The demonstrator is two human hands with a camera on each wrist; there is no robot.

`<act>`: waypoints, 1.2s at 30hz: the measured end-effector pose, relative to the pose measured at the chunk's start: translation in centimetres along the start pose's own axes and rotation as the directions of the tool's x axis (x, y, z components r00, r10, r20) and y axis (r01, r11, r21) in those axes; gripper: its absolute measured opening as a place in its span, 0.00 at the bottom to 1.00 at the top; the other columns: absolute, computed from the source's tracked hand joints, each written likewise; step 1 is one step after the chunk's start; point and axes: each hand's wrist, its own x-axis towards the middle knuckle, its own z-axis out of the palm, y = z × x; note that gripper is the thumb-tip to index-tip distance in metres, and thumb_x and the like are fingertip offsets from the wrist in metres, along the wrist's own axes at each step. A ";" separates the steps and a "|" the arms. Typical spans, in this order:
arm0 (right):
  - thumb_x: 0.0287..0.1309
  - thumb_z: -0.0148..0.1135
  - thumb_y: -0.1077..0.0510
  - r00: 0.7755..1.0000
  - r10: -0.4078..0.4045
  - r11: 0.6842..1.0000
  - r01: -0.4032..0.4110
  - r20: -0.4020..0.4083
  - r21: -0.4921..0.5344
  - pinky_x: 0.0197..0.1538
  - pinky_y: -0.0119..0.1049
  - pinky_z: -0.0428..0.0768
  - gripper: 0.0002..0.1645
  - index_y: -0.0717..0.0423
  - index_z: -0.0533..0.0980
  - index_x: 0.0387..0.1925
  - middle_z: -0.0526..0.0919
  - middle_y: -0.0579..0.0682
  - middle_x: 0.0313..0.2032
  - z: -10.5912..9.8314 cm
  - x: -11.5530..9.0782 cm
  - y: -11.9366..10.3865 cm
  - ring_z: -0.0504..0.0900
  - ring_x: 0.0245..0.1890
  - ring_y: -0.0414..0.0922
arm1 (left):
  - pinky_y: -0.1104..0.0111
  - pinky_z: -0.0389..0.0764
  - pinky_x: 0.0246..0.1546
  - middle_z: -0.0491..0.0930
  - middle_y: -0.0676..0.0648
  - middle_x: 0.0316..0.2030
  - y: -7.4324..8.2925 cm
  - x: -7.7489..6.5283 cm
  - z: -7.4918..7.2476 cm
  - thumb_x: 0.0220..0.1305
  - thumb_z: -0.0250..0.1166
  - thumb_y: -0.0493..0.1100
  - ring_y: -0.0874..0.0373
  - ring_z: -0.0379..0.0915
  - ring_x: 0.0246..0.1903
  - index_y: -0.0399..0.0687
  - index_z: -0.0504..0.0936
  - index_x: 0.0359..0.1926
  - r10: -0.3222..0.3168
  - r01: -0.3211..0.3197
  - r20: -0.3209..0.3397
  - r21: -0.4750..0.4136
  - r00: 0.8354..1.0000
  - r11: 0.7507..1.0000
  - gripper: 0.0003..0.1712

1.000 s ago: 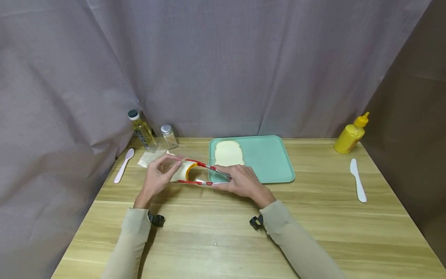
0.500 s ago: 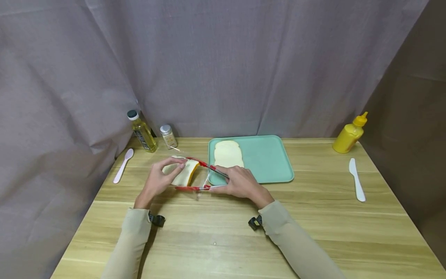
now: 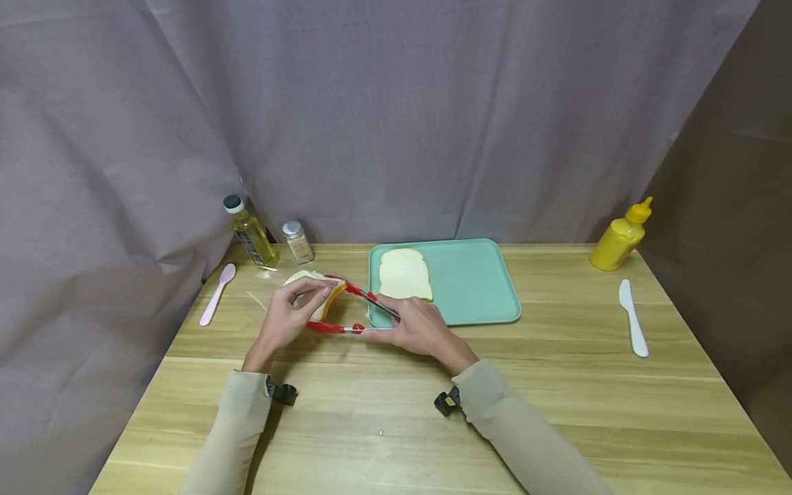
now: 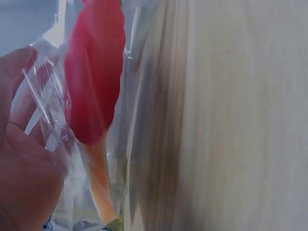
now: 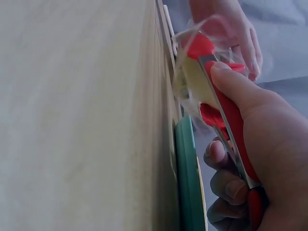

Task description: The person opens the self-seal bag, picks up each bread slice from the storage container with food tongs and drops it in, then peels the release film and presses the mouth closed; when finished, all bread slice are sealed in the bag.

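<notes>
1. Bread slice with an orange crust [image 5: 196, 84] is held up over the table, bent in a curve, left of the tray.
2. Clear plastic bag [image 4: 42, 91] is seen about the slice; the film is crumpled and shiny.
3. Film is pinched by the left hand [image 3: 289, 315], thumb and fingers drawn close together at the slice's upper edge.
4. Red-tipped tongs [image 5: 230, 113] are gripped by the right hand [image 3: 421, 326], fingers curled round the handles. The two tips are held apart, one at either side of the slice; whether both touch it cannot be told.
5. Green tray [image 3: 473, 282] is placed just beyond the right hand; a second bread slice [image 3: 405, 275] is laid flat on its left part.
6. Behind the left hand, an oil bottle [image 3: 250, 234] and a shaker jar [image 3: 298, 243] are stood upright, near each other. Pale spoon [image 3: 216, 297] is laid farther left.
7. Far right: a yellow squeeze bottle [image 3: 615, 242] is stood near the curtain [image 3: 371, 117]; a white knife [image 3: 634, 320] is laid nearer the person.
8. All is set on a wooden table [image 3: 371, 405].
</notes>
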 end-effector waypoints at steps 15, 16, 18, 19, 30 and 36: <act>0.50 0.74 0.18 0.996 0.058 0.998 -0.057 0.062 -0.007 0.30 0.38 0.74 0.56 0.37 0.73 0.76 0.80 0.41 0.33 0.1 -0.1 -0.2 0.78 0.33 0.42 | 0.70 0.73 0.72 0.92 0.49 0.55 -0.4 -0.2 -0.7 0.74 0.73 0.45 0.52 0.84 0.62 0.43 0.91 0.50 -0.079 0.070 0.079 0.116 0.994 0.991 0.11; 0.51 0.74 0.18 0.996 0.058 0.998 -0.058 0.062 -0.010 0.32 0.39 0.77 0.56 0.37 0.73 0.76 0.84 0.41 0.39 0.1 -0.1 -0.2 0.80 0.37 0.42 | 0.70 0.73 0.72 0.92 0.49 0.55 -0.4 -0.2 -0.7 0.74 0.73 0.45 0.52 0.85 0.61 0.43 0.92 0.50 -0.081 0.072 0.078 0.118 0.994 0.990 0.11; 0.51 0.74 0.18 0.997 0.054 0.998 -0.053 0.062 -0.018 0.36 0.42 0.81 0.57 0.37 0.72 0.77 0.88 0.43 0.48 0.1 -0.1 -0.3 0.83 0.41 0.42 | 0.70 0.73 0.72 0.92 0.48 0.54 -0.4 -0.2 -0.7 0.74 0.73 0.43 0.51 0.85 0.61 0.44 0.92 0.49 -0.077 0.067 0.074 0.119 0.994 0.991 0.09; 0.52 0.74 0.18 0.997 0.051 0.998 -0.049 0.062 -0.025 0.37 0.42 0.83 0.58 0.37 0.71 0.79 0.87 0.43 0.52 0.1 -0.2 -0.3 0.83 0.43 0.42 | 0.70 0.74 0.71 0.92 0.48 0.54 -0.4 -0.2 -0.7 0.74 0.73 0.43 0.51 0.85 0.60 0.44 0.92 0.49 -0.072 0.063 0.070 0.124 0.995 0.990 0.09; 0.53 0.75 0.20 1.000 -0.017 0.998 0.018 0.008 -0.058 0.28 0.33 0.70 0.59 0.36 0.69 0.80 0.81 0.42 0.41 -0.1 -0.2 -0.2 0.73 0.31 0.39 | 0.75 0.74 0.70 0.92 0.50 0.53 -0.2 -0.2 -0.5 0.74 0.73 0.44 0.53 0.86 0.60 0.42 0.92 0.49 -0.047 0.041 0.041 0.125 0.998 0.991 0.11; 0.53 0.75 0.20 1.000 -0.011 0.999 0.012 0.015 -0.044 0.29 0.33 0.70 0.59 0.36 0.69 0.80 0.82 0.42 0.41 -0.1 -0.2 -0.2 0.73 0.32 0.39 | 0.75 0.73 0.70 0.92 0.49 0.54 -0.3 -0.2 -0.4 0.74 0.72 0.43 0.54 0.86 0.60 0.42 0.91 0.50 -0.036 0.032 0.028 0.122 0.999 0.992 0.10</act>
